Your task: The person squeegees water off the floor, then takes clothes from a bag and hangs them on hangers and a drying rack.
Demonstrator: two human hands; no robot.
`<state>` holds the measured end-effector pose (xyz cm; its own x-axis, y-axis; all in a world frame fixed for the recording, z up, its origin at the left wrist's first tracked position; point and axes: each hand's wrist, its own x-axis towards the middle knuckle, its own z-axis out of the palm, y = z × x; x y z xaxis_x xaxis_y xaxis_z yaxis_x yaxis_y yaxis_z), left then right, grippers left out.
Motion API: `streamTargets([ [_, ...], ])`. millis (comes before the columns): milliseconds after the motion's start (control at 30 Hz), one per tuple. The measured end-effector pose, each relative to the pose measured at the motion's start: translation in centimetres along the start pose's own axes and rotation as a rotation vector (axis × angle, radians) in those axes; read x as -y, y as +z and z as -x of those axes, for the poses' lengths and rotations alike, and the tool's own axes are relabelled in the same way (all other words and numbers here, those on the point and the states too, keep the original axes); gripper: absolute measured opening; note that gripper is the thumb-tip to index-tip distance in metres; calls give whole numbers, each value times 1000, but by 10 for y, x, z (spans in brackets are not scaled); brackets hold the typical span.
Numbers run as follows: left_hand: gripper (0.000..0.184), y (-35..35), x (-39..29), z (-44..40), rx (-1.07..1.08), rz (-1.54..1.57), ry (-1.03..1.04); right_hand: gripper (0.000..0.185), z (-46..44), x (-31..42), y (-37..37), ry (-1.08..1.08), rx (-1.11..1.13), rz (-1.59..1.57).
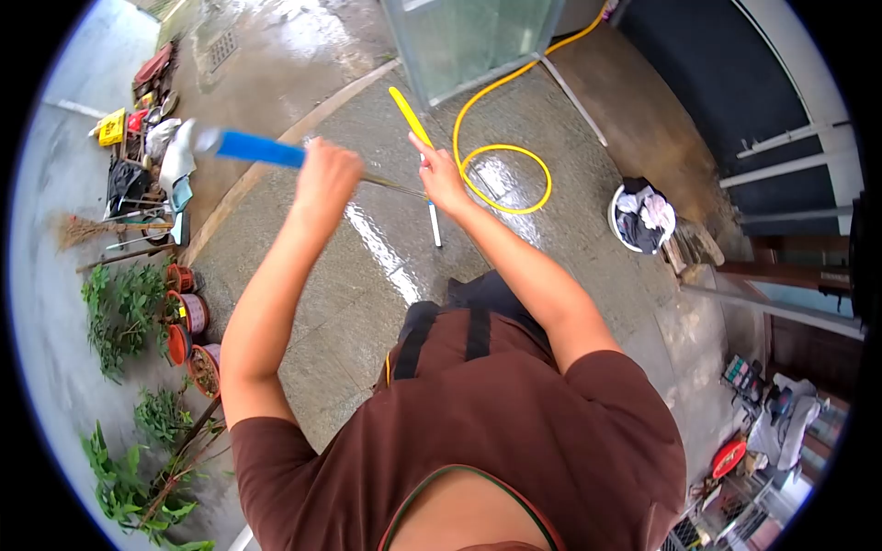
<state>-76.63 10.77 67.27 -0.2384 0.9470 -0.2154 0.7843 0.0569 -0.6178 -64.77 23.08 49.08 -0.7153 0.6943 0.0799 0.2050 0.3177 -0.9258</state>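
Note:
My left hand (pixel 327 184) is closed round a pole with a blue grip (pixel 262 149), whose far left end is blurred by motion. From this fist a thin metal rod (pixel 395 185) runs right to my right hand (pixel 444 181). My right hand is closed by a stick with a yellow handle (pixel 406 112), one finger lying along the yellow part. Below that hand, the stick's white lower end (pixel 435 226) shows over the wet floor. My palm hides where the rod and the stick meet.
A yellow hose (pixel 548 184) loops on the wet paving beside a glass panel (pixel 478 46). A white basin (pixel 616 213) of clothes stands at the right. Along the left are potted plants (pixel 190 314), a broom (pixel 83 230) and piled items. More clutter lies at the lower right.

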Motion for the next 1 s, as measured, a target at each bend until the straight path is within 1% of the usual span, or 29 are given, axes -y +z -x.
streamTargets([
  [33,9,-6,-3,-11,20,1,32,60,2,25,-7,19,95,65],
  [67,9,-14,-4,-17,-69,-71,99,60,-2,41,-9,37,191,133],
  [100,9,-22,-4,-26,-157,-145,164,56,-16,29,5,-46,185,137],
  [133,10,-29,-11,-39,-115,-157,165,52,-33,2,27,-132,178,140],
  [167,11,-37,-15,-54,-74,-173,163,47,-43,13,24,-130,190,84],
  [200,13,-48,-16,-65,-49,-151,197,43,-52,37,16,-120,154,22],
  [233,15,-56,-13,-75,-25,-129,233,40,-62,56,10,-123,105,-20],
  [267,16,-53,-12,-87,-88,-172,233,36,-69,71,3,-129,51,-36],
  [300,17,-44,-9,-102,-156,-218,235,36,-82,61,6,-205,-102,46],
  [333,18,-38,0,-115,-258,-192,313,37,-95,55,8,-264,-263,136],
  [367,18,-33,6,-126,-460,-161,352,38,-106,49,10,-346,-474,230],
  [433,18,-40,19,-137,-867,-86,436,35,-121,13,-3,-255,-439,229],
  [467,20,-44,30,-139,-925,128,574,35,-129,-5,-9,-210,-421,230],
  [500,20,-35,40,-146,-973,245,534,33,-130,-13,-20,-97,-371,132],
  [533,20,-23,50,-156,-1014,371,498,35,-131,-21,-31,19,-329,39],
  [567,21,-11,61,-167,-1050,503,464,38,-132,-28,-41,200,-307,-21],
  [600,25,-1,78,-180,-1009,595,303,40,-130,-35,-52,227,-308,-116],
  [633,30,9,98,-199,-962,686,139,40,-124,-40,-64,272,-300,-87],
  [700,44,27,140,-245,-1052,839,-113,39,-109,-44,-87,353,-284,-25],
  [733,55,52,161,-277,-1006,858,-244,41,-100,-46,-93,334,-299,-136],
  [767,66,78,181,-309,-952,872,-369,40,-89,-33,-105,394,-285,-42],
  [833,87,106,219,-367,-830,1253,-402,37,-69,-38,-111,303,-330,22],
  [900,98,108,240,-408,-751,1641,-351,33,-46,-21,-108,313,-381,-5],
  [967,103,111,255,-442,-648,1893,-274,32,-27,6,-107,323,-408,34],
  [1000,102,99,256,-447,-585,1986,-212,32,-17,8,-102,338,-414,75],
])
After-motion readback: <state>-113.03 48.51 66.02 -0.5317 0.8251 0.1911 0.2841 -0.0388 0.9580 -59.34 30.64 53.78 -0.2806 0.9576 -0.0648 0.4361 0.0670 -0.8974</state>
